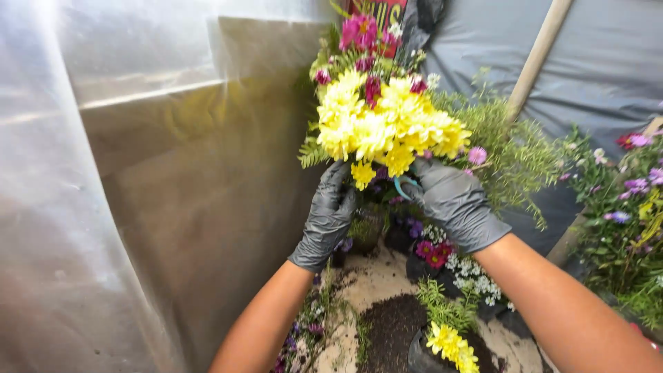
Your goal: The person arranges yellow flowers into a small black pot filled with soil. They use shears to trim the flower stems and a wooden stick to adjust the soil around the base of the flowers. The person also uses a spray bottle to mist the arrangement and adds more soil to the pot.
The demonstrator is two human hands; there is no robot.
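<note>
Gloves of dark grey are worn on both hands, which are raised to the upper middle of the frame under a bouquet. The bouquet is made up of a dense cluster of yellow blooms, with magenta flowers above and among them and fern fronds at its left edge. The left hand is placed at the lower left of the bouquet, its fingers curled up around the stems just beneath the yellow heads. The right hand is set at the lower right, its fingers closed around the stems from the other side, and a teal loop is seen against its thumb; what the loop belongs to cannot be told. Bare forearms are seen running down to the bottom edge. Clear plastic sheeting fills the left half of the frame, and grey sheeting with a wooden pole across it is seen at the upper right. Feathery greenery is spread to the right of the bouquet, and purple and pink flowers are massed at the right edge. Below the hands, dark soil and pale sand are scattered, with more yellow blooms at the bottom centre and small white flowers near the right forearm.
</note>
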